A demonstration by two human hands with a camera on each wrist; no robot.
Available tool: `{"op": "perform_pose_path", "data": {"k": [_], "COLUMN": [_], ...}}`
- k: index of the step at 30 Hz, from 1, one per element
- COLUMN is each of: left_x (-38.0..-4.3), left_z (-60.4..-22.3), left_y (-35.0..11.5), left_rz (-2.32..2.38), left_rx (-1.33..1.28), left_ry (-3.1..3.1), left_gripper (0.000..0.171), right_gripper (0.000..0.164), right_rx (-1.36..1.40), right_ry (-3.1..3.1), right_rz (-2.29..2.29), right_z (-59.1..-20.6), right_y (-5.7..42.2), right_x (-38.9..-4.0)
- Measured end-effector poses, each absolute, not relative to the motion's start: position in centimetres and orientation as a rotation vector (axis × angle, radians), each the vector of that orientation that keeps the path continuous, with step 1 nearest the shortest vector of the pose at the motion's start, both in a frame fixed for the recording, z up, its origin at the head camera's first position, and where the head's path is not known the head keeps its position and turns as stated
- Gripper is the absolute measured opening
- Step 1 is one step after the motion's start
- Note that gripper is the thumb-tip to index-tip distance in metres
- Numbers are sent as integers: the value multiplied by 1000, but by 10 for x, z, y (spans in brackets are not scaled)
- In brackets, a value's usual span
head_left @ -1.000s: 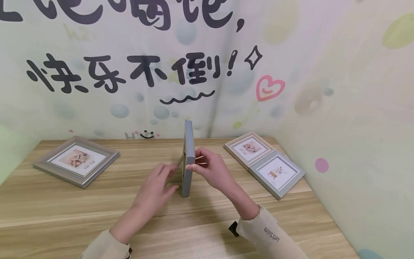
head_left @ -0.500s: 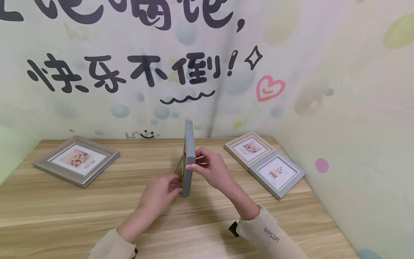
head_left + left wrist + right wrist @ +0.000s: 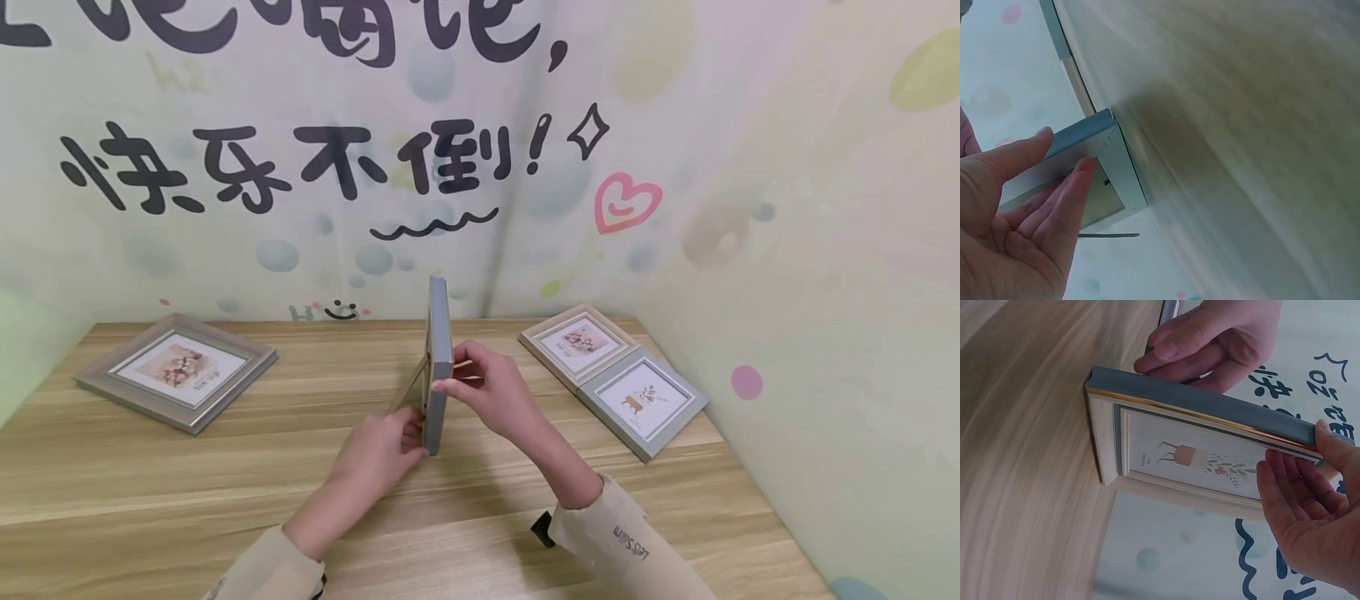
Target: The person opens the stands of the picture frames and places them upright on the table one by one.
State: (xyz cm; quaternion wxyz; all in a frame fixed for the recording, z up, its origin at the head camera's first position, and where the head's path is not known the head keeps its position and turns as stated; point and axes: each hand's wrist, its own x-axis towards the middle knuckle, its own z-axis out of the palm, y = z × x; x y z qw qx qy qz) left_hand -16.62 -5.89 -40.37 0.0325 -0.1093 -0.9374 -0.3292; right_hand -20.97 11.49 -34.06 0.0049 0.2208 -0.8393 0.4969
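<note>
A blue-grey picture frame [image 3: 440, 333] stands upright, edge-on to me, at the middle of the table. Its thin support leg [image 3: 407, 387] slants out from the back, on the left. My right hand [image 3: 497, 393] holds the near side edge, thumb on the edge and fingers over the front. Low down on the same edge, my left hand [image 3: 377, 448] pinches the frame, with its thumb [image 3: 1029, 150] on the side and fingers against the back. In the right wrist view the front shows a picture of a plant in a brown pot [image 3: 1185, 456].
A larger silvery-brown picture frame [image 3: 127, 392] lies face up at the table's left. On the right lie a beige frame [image 3: 558, 368] and a blue-grey frame [image 3: 611, 410], edges meeting. The printed wall [image 3: 337, 275] rises behind the wooden table [image 3: 150, 500].
My left hand has come away from the support leg and moved down and right to the frame's lower edge. The right hand and the frame stay in place.
</note>
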Motion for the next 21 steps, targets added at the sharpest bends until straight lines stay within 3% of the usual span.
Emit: {"op": "perform_pose_path", "data": {"k": [21], "left_x": [-177], "left_z": [-411], "left_y": [-54], "left_rz": [-836], "left_rx": [-360], "left_ry": [-3004], "left_gripper": [19], "right_gripper": [23], "right_rx": [709], "right_ry": [-2632], "right_rz": [1532], "right_z": [-340], "right_y": [114], "right_x": [-210]}}
